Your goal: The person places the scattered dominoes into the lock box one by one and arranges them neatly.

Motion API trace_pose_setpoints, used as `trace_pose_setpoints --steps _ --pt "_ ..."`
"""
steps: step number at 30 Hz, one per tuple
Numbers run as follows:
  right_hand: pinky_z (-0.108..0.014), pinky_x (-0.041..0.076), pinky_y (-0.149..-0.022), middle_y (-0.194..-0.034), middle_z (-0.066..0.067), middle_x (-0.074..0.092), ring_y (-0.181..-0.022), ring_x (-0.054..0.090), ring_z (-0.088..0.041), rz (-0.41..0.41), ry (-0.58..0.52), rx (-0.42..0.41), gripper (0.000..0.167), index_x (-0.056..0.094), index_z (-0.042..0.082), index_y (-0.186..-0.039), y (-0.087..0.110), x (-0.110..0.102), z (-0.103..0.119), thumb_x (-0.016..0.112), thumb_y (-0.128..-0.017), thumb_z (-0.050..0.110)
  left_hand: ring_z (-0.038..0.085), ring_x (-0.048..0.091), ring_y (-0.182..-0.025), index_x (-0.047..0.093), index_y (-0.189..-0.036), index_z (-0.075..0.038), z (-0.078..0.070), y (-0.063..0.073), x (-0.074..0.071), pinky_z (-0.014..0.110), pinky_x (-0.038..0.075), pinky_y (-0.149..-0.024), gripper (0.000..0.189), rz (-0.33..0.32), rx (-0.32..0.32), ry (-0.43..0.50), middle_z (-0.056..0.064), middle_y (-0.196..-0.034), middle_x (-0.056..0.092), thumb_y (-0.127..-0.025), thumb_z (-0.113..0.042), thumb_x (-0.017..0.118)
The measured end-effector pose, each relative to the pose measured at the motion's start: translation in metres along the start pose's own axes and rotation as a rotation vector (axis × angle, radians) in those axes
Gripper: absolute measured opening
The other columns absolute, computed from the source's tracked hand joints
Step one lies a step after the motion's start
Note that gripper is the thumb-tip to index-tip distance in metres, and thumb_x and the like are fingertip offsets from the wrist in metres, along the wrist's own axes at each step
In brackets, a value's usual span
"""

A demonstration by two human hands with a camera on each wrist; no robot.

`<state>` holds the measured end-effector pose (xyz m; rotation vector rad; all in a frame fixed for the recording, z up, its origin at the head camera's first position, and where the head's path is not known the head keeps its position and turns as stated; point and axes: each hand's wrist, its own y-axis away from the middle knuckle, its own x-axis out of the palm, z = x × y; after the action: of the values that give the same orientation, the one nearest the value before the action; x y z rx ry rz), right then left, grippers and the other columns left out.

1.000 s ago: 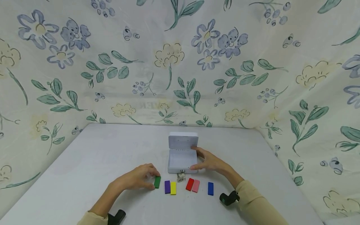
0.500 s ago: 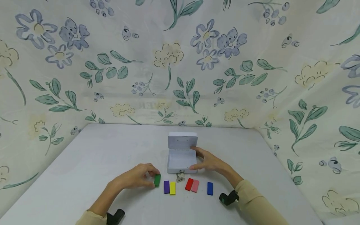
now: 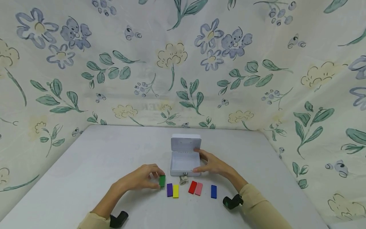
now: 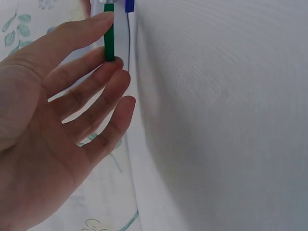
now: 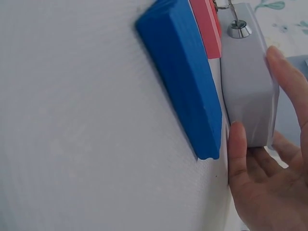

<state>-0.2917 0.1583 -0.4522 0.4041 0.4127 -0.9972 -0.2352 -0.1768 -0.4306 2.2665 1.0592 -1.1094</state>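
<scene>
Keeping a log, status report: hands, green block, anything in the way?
Left hand pinches green block. Right hand holds open box. Block outside, by box's front left corner. Keys in front, maybe obstructing.

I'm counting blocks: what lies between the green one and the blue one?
In the head view: purple block, yellow block, red block, pink block, with keys just behind.

Slim green block (image 3: 162, 181) pinched by left hand (image 3: 143, 177), near a pale open-lidded box (image 3: 183, 162) gripped by right hand (image 3: 212, 163)

Free room left of box (image 3: 175, 173); keys (image 3: 183, 180), yellow block (image 3: 175, 191) obstruct front; right grip (image 3: 212, 163) bars right side.
</scene>
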Motion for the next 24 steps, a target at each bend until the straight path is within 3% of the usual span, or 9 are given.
trace_pose_setpoints --steps 24 --pt "-0.059 0.019 -0.119 -0.164 -0.011 0.021 -0.150 0.022 -0.036 0.006 0.009 -0.008 0.091 0.028 0.024 -0.155 -0.0007 -0.0001 -0.0015 0.080 -0.080 0.033 0.019 0.062 -0.095 0.068 -0.118 -0.008 -0.0055 -0.0058 0.0005 0.030 0.056 -0.080 0.044 -0.067 0.051 0.031 0.002 -0.106 0.068 -0.083 -0.033 0.077"
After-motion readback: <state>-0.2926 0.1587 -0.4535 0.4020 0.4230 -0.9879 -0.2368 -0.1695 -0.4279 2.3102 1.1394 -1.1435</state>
